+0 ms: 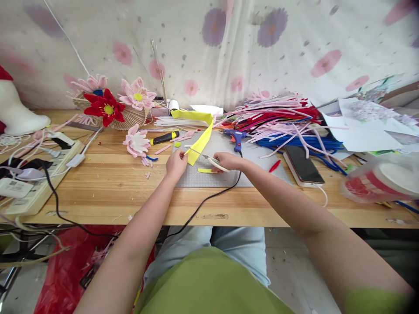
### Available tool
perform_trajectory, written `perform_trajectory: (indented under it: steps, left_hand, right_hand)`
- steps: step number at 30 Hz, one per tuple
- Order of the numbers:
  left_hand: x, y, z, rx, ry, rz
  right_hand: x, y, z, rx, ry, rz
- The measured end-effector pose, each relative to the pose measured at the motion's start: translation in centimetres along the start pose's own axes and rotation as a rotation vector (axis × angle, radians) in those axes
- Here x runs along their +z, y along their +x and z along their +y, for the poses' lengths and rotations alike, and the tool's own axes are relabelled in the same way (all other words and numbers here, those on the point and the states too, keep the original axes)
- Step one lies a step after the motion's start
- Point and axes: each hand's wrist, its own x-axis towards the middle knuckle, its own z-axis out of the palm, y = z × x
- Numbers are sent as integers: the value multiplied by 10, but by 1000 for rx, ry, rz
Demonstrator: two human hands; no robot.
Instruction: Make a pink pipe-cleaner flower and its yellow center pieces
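Head view shows left hand (176, 163) fingers pinching the yellow strip (198, 144), right hand (225, 161) fingers clamped on scissors (209, 159); slack strip could skew the cut

- Cutting mat (225, 179) in the middle of the frame, on the table (131, 192).
- Glue gun (236, 138) at the mat's back edge.
- Phone (303, 165) right of the mat.
- Power strip (39, 183) far left.
- Pile of fuzzy sticks (281, 120) behind the phone, upper right.

Wooden table (111, 183) under grey cutting mat (225, 179)
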Motion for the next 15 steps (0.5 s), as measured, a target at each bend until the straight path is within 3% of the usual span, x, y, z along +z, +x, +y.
perform_trajectory:
  steps: [5,8,12,15]
  left_hand:
    - [6,6,-2,-229,-452,-20]
    - [3,3,2,-340,-676,-7]
    - [-5,-1,7,-425,-822,-29]
    - [-7,-3,7,-442,-863,-34]
  right_hand:
    - [-9,2,3,2,-43,219]
    - [-6,11,2,-22,216,323]
    - [11,24,-9,-124,654,482]
    - [19,34,-20,-134,756,583]
